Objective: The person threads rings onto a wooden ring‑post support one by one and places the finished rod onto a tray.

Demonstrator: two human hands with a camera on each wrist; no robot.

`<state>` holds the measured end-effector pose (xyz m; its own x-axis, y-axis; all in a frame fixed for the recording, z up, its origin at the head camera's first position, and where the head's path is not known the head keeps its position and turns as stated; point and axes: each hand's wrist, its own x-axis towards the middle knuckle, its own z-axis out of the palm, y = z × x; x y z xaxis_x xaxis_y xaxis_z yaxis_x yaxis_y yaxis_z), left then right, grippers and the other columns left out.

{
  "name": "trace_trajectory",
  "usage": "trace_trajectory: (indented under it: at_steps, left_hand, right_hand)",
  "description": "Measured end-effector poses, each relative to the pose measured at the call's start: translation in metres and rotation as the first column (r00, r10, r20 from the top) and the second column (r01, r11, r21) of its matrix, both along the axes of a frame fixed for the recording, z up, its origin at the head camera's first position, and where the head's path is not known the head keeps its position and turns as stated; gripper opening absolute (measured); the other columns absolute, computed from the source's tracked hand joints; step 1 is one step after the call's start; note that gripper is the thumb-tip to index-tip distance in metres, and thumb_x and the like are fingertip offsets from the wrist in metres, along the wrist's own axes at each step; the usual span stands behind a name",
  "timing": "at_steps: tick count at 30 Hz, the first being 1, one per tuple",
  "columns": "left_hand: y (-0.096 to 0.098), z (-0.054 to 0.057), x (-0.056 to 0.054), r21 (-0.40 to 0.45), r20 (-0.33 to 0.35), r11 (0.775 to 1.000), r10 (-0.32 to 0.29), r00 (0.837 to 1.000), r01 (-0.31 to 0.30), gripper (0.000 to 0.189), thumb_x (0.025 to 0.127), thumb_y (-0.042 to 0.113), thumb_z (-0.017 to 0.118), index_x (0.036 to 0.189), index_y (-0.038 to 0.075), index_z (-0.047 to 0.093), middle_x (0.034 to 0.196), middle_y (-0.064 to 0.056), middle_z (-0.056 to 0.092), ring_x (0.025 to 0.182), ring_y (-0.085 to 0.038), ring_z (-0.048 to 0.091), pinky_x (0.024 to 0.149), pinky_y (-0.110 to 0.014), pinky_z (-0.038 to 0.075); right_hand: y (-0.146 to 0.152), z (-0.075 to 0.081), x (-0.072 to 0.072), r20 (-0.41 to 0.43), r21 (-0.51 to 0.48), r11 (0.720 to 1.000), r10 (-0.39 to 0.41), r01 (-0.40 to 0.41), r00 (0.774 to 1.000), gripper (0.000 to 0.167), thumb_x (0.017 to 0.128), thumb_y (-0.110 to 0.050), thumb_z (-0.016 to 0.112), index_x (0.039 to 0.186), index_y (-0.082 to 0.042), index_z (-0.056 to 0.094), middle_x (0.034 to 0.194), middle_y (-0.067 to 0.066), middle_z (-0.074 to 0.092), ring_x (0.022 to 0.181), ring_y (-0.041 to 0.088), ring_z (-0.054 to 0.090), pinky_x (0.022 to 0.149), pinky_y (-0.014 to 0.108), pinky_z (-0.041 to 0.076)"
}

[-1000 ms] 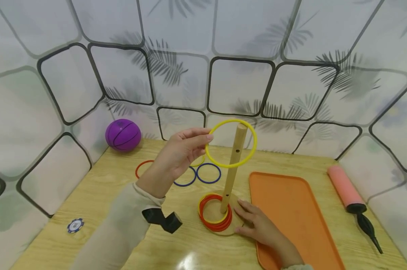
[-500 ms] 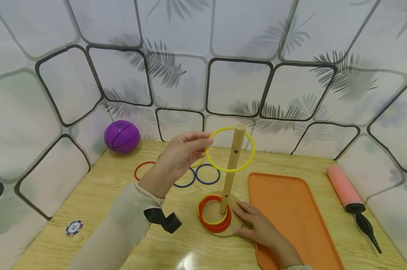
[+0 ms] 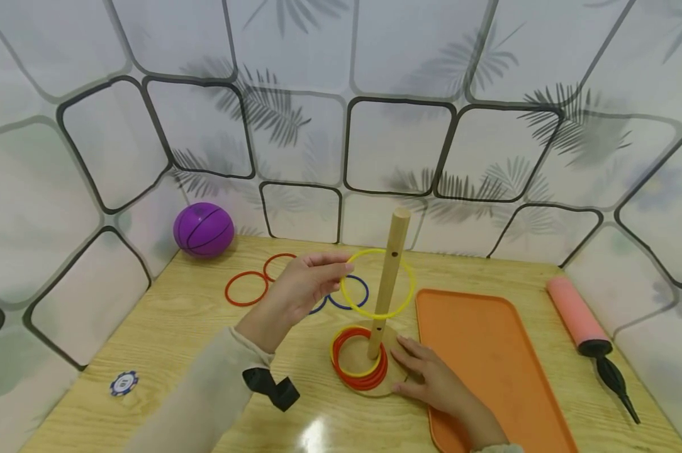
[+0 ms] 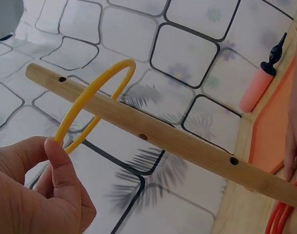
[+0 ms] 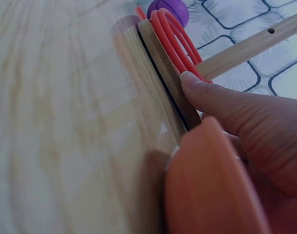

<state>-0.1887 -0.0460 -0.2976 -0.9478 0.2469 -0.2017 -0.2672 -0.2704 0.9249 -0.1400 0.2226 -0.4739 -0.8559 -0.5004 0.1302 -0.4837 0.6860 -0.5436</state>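
Observation:
In the head view a wooden post (image 3: 391, 270) stands upright on a round wooden base (image 3: 390, 340). My left hand (image 3: 303, 284) pinches a yellow ring (image 4: 83, 100) at its left side, thumb against fingers. That ring encircles the post, roughly halfway up in the head view. Several red rings (image 3: 369, 383) and another yellow ring (image 3: 332, 352) lie at the foot of the post, looped round it. My right hand (image 3: 437, 380) rests on the right side of the base, its fingers spread; in the right wrist view the thumb (image 5: 194, 83) presses on its edge.
Behind the left hand, red rings (image 3: 246, 304) and blue rings (image 3: 348, 308) lie on the table, partly covered. A purple ball (image 3: 204, 230) sits back left. An orange tray (image 3: 488, 340) lies right, beyond it a pink pump (image 3: 579, 311). A poker chip (image 3: 124, 383) lies left.
My left hand has lowered the yellow ring from the post's top to about its middle, the ring now around it. The right hand stays on the base.

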Motion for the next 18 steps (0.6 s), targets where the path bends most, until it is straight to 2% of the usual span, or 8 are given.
trace_trajectory:
  at_steps: [5, 10, 18]
  left_hand:
    - [-0.001, -0.024, 0.001, -0.023, 0.021, 1.000, -0.016, 1.000, 0.017, 0.018, 0.085, 0.002, 0.068, 0.103, 0.002, 0.069, 0.086, -0.001, 0.065, 0.067, -0.009, 0.057, 0.061, -0.016, 0.050]
    - [-0.005, -0.050, 0.000, -0.055, 0.062, 0.998, -0.029, 0.998, 0.033, 0.018, 0.085, 0.003, 0.068, 0.104, 0.002, 0.068, 0.089, -0.002, 0.065, 0.069, -0.009, 0.058, 0.062, -0.016, 0.050]
    - [-0.011, -0.087, -0.001, -0.077, 0.121, 0.997, -0.022, 0.992, 0.031, 0.025, 0.086, 0.004, 0.068, 0.110, -0.001, 0.065, 0.092, -0.004, 0.066, 0.071, -0.008, 0.058, 0.062, -0.014, 0.050]
  right_hand:
    - [0.000, -0.001, -0.001, -0.014, 0.001, 1.000, 0.002, -0.002, 1.000, 0.067, 0.081, -0.039, 0.072, 0.133, -0.003, 0.052, 0.145, 0.019, 0.039, 0.132, 0.042, 0.033, 0.103, 0.063, 0.027]
    - [0.000, 0.001, -0.001, 0.007, 0.001, 1.000, 0.004, -0.004, 1.000, 0.068, 0.083, -0.042, 0.070, 0.136, -0.005, 0.050, 0.146, 0.018, 0.037, 0.133, 0.043, 0.031, 0.103, 0.064, 0.026]
    - [-0.001, 0.001, 0.000, -0.001, 0.001, 1.000, -0.004, 0.004, 1.000, 0.067, 0.081, -0.040, 0.072, 0.135, -0.005, 0.051, 0.145, 0.019, 0.039, 0.132, 0.042, 0.033, 0.103, 0.063, 0.027]
